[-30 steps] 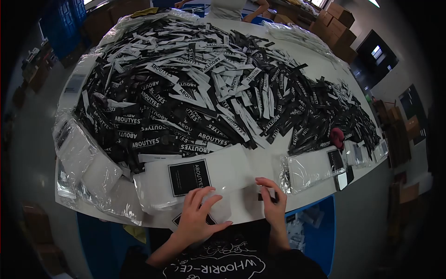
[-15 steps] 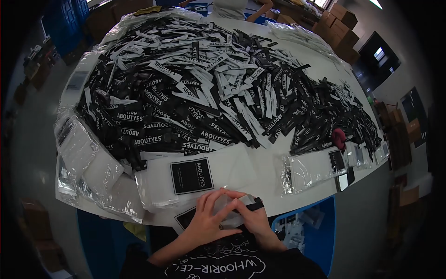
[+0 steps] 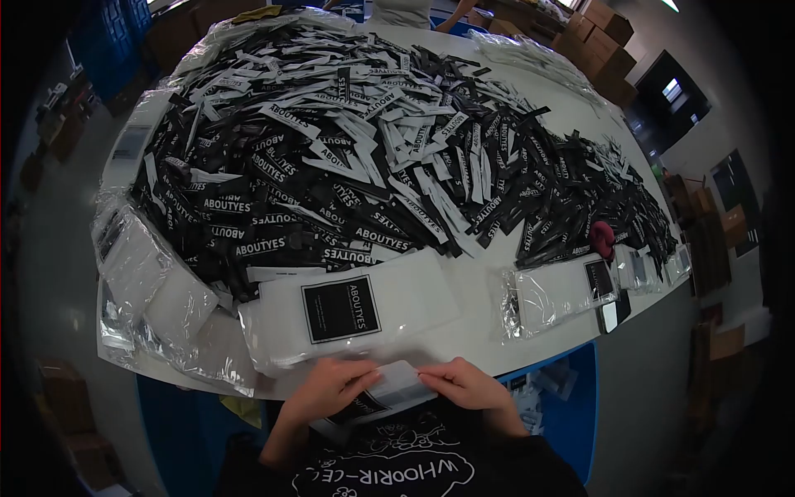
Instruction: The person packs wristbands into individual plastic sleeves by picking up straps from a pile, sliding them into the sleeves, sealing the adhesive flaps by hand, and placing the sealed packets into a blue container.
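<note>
At the table's near edge, my left hand (image 3: 335, 385) pinches one side of a small translucent plastic bag (image 3: 401, 383) with a black printed panel. My right hand (image 3: 465, 385) has thumb and fingertips closed on the bag's other upper corner. The bag tilts between them, close to my shirt. Just beyond lies a stack of white translucent bags (image 3: 414, 290), the top one marked with a black ABOUTYES label (image 3: 339, 308). Whatever the bag contains is hard to make out.
A large heap of black and white ABOUTYES packets (image 3: 331, 166) covers much of the white table (image 3: 489, 286). Clear-wrapped bundles (image 3: 166, 290) lie left; another bundle (image 3: 555, 298), a phone (image 3: 613, 316) and a dark red item (image 3: 602, 238) lie right. Blue bins (image 3: 571, 414) stand below. Someone (image 3: 402, 12) is opposite.
My hands have moved apart from their overlapping position, each now on one side of the bag. The black-and-white strip that was by my right fingers no longer shows there.
</note>
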